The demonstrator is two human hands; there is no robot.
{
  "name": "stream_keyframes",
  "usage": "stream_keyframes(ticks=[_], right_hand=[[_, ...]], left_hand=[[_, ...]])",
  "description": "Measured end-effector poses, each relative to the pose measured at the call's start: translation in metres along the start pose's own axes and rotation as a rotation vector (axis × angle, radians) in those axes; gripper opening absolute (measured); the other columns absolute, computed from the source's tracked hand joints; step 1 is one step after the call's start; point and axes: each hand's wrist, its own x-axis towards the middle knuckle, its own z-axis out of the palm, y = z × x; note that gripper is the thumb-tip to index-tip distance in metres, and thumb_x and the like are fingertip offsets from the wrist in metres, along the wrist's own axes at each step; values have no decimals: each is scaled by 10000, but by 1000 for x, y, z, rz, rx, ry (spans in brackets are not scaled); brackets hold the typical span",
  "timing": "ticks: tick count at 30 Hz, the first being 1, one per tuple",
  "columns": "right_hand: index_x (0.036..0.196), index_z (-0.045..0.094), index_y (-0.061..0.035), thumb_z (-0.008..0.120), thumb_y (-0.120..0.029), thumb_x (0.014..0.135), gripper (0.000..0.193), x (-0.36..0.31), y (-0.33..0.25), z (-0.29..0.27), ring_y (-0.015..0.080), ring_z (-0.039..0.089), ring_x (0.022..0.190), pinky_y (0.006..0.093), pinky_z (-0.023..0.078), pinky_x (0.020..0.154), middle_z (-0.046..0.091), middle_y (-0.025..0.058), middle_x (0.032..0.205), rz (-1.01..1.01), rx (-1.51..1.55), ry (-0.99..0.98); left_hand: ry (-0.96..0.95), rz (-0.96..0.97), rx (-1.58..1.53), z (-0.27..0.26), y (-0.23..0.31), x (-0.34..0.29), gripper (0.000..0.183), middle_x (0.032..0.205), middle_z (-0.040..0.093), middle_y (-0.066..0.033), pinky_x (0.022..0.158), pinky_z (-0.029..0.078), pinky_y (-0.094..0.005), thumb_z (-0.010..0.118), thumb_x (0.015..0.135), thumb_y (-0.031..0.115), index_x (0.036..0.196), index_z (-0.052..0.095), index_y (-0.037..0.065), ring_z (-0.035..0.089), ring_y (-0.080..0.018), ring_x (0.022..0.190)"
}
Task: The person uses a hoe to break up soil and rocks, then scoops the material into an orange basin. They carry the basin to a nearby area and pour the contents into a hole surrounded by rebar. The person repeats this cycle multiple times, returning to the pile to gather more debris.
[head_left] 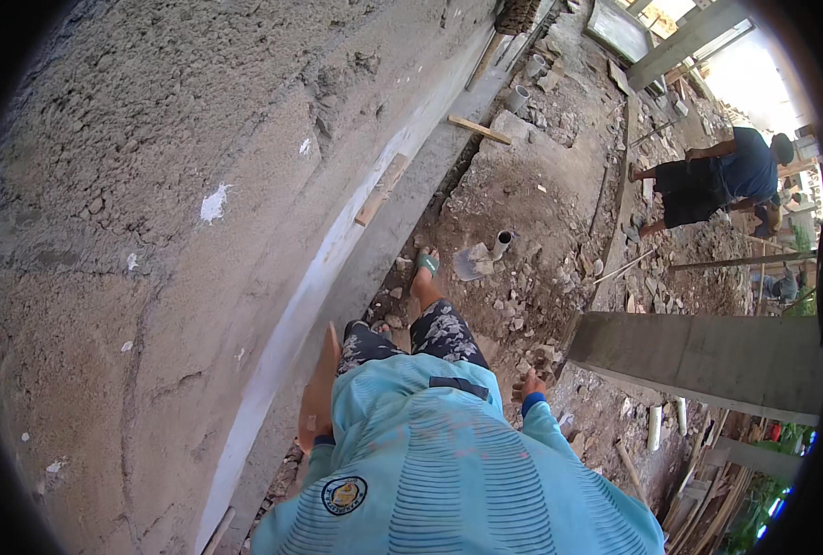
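Low on my left side, a flat brown wooden board (320,384) stands on edge beside the wall. My left hand (317,432) is at its lower end, gripping it; most of the fingers are hidden by the board and my sleeve. My right hand (531,382) hangs at my right side above the rubble. Its fingers look curled, and I cannot make out what they hold, if anything. Ahead of my sandalled feet, a shovel blade (472,263) lies on the dirt next to an upright grey pipe (501,244).
A rough plastered wall (180,203) fills the left, with a concrete ledge (365,245) along its foot. A short wooden strip (382,190) and a wooden stake (479,129) are near it. A concrete column (698,361) stands right; another person (717,180) bends over beyond it. Broken rubble covers the ground.
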Motion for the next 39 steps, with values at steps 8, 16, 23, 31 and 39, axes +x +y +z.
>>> stream_keyframes(ticks=[8, 16, 23, 31, 39], right_hand=[[1279, 482, -1, 418, -522, 981, 604, 60, -123, 2, 361, 670, 676, 469, 581, 532, 681, 247, 979, -39, -312, -203], [1206, 580, -12, 431, -590, 960, 645, 81, -274, 42, 186, 612, 624, 354, 562, 517, 669, 136, 893, -389, -194, -332], [1134, 598, -6, 437, -562, 967, 602, 34, -162, 77, 206, 610, 542, 349, 540, 475, 673, 134, 836, -493, -451, -492], [1249, 572, -67, 437, -457, 992, 486, 25, -30, -34, 296, 674, 650, 417, 555, 543, 699, 190, 900, -155, -531, -303], [1240, 538, -44, 474, -485, 969, 522, 82, -38, -36, 246, 641, 626, 396, 577, 539, 683, 168, 937, -43, -132, -310]], left_hand=[[74, 119, -366, -48, -141, -5, 368, 1056, 674, -142, 642, 570, -379, 484, 926, 263, 1187, 612, 37, 655, -312, 895], [121, 148, -553, -92, -249, -41, 363, 999, 691, -126, 579, 564, -363, 488, 925, 289, 1158, 619, 43, 671, -290, 823], [170, 85, -543, -177, -279, -74, 336, 998, 683, -146, 579, 569, -368, 497, 907, 246, 1133, 612, 26, 668, -304, 829], [205, 20, -315, -179, -241, -83, 306, 998, 674, -168, 579, 576, -374, 507, 886, 197, 1103, 605, 6, 666, -320, 835], [223, -33, 137, -77, -169, -78, 277, 997, 664, -191, 579, 583, -380, 517, 864, 148, 1074, 597, -14, 663, -335, 842]])
